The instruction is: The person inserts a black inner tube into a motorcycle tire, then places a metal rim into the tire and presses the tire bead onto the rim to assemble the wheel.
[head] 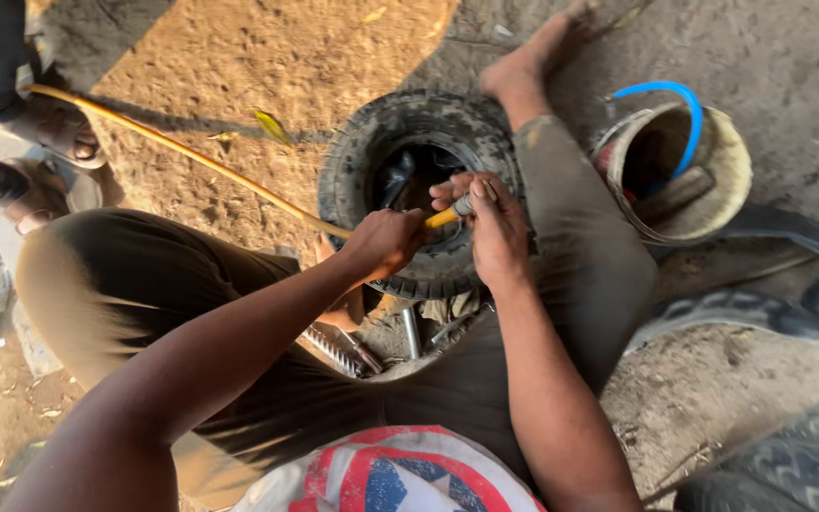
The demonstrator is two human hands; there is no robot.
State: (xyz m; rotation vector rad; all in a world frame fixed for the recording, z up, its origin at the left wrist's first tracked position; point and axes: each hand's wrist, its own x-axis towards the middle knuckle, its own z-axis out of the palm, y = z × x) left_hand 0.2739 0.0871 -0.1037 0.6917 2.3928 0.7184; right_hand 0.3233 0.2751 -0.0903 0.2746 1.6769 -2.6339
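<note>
Right, your left hand has a closed grip around the yellow hose, just behind its tip. Your right hand pinches the metal nozzle at the hose end, fingers curled tight on it. Both hands sit over the small black tyre, which lies flat on the dirt floor between your legs; the nozzle is over the tyre's open centre, near its inner edge.

Around you: the hose runs off up-left across the dirt, past another person's sandalled feet at the left edge. A worn bucket with a blue tube looped over its rim stands just right of your right knee. Strips of tyre rubber lie on the ground behind the bucket, and more tread shows at the bottom right corner. A spring and metal rods lie under your legs, just beside the tyre. Your right leg crowds the tyre's right side and hides part of it.
</note>
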